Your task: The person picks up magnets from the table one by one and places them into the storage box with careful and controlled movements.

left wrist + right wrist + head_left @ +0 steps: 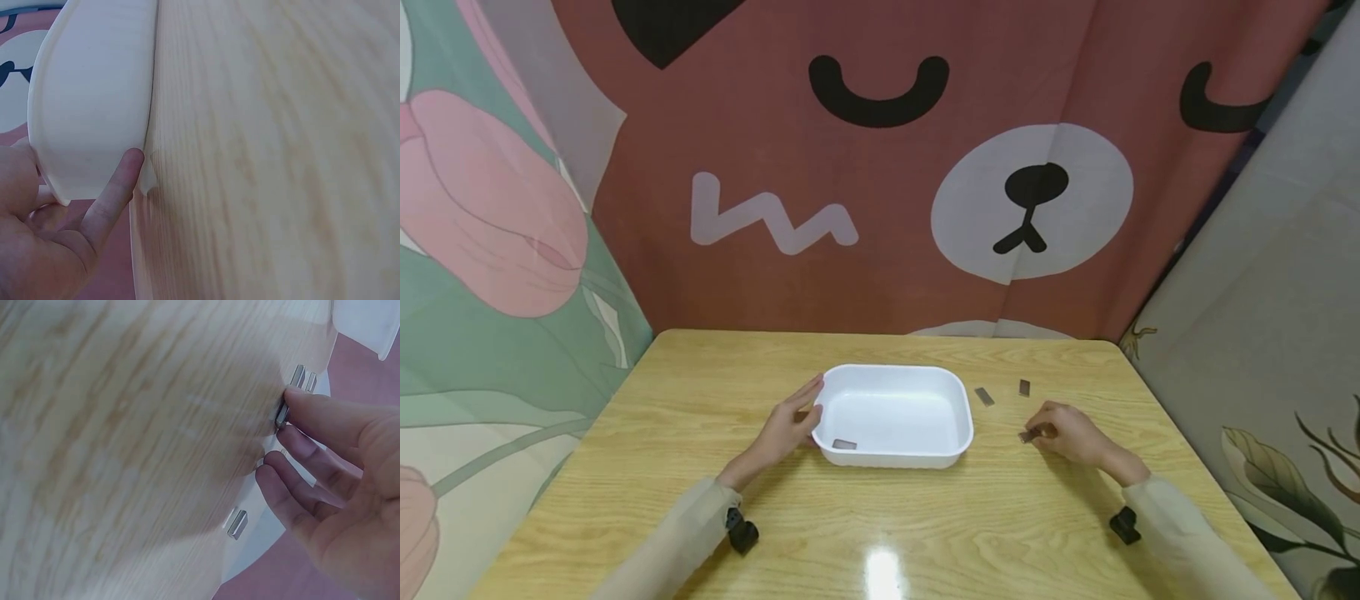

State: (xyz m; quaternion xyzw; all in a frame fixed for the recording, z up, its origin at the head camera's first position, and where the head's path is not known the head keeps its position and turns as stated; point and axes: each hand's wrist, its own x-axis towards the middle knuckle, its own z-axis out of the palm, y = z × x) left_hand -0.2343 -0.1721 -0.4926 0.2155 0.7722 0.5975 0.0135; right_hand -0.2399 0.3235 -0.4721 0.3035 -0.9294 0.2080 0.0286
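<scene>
My left hand [786,429] grips the left end of a white plastic tray [891,459]. In the left wrist view, one finger presses along the tray's outer wall [94,100], close to the table, while other fingers are partly hidden behind the rim. Right of the tray, my right hand [1071,433] pinches a small silver metal block [282,417] between thumb and index finger, low over the table. Other fingers hang bent beside it. A similar flat block [844,444] lies inside the tray, at its near left corner.
Beyond my right hand, two more small metal blocks, one nearer the tray [984,396] and one farther right [1024,387], lie on the wooden table [805,533]. Another block [237,524] shows below my fingers in the right wrist view. Printed cloth [880,292] hangs behind the table.
</scene>
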